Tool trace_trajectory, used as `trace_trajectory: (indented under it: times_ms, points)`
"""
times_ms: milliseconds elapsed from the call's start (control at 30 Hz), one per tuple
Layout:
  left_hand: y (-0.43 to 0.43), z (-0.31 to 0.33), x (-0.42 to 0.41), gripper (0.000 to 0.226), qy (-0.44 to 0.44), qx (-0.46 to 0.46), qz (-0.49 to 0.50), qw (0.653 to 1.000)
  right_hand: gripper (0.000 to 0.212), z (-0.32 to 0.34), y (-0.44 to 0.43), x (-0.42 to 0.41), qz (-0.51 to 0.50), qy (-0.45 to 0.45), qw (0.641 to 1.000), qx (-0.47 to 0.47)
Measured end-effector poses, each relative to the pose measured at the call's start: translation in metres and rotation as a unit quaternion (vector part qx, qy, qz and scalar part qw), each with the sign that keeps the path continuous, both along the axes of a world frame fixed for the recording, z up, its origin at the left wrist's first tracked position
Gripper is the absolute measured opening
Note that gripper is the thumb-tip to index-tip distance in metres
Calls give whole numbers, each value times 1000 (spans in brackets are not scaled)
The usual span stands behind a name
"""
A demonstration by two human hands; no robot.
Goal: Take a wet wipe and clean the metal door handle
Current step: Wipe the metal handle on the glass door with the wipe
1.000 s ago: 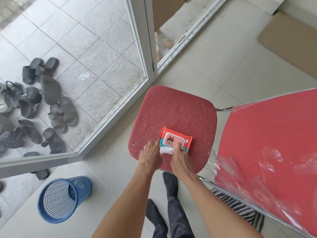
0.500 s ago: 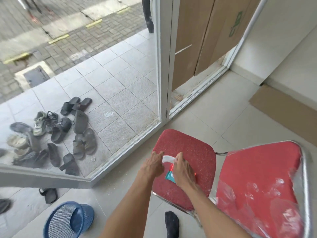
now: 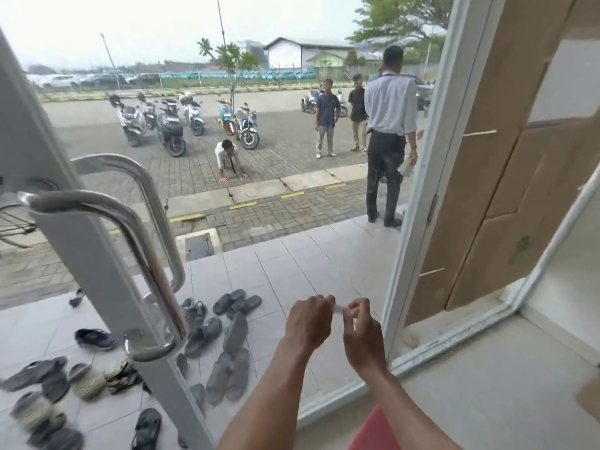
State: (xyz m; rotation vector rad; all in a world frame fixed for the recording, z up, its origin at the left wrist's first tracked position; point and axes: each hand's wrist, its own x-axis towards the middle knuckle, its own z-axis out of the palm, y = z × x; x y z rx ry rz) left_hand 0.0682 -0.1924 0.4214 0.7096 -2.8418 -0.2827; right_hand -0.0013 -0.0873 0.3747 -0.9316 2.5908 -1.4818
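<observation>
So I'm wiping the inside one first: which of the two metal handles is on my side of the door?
The nearer handle, in front of the door's edge; the other handle lies behind it, outside.

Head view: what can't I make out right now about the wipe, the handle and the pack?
- Wipe: only a small pale scrap shows between the left hand and right hand; fingers hide the rest, so its size and wetness are unclear.
- Handle: its lower mount sits close and blurred; dirt cannot be judged.
- Pack: out of frame; only a red chair corner shows at the bottom edge.
</observation>
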Motion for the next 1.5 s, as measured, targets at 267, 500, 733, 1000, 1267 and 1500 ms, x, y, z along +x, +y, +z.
trace_trajectory:
  times_ms: [267, 500, 733, 1000, 1267, 1500]
  points:
    - [-79, 155, 92, 24, 163, -73, 50, 983, 18, 170, -100, 72, 78, 4, 974, -212]
    - [-116, 239, 178, 24, 242, -4, 115, 964, 18, 263, -157, 140, 139, 32, 962, -234]
    - [-138, 265, 245, 20, 403, 129, 168, 890, 24, 292, -185, 187, 198, -16, 954, -224]
    - [-143, 277, 278, 19, 517, 276, 155, 795, 6, 322, -196, 207, 274, -186, 900, -283]
    - [-143, 280, 281, 46, 543, 316, 154, 762, 10, 338, -198, 215, 341, -193, 882, -261]
    - [-139, 275, 288, 51, 527, 318, 135, 776, 29, 338, -203, 205, 325, -97, 911, -234]
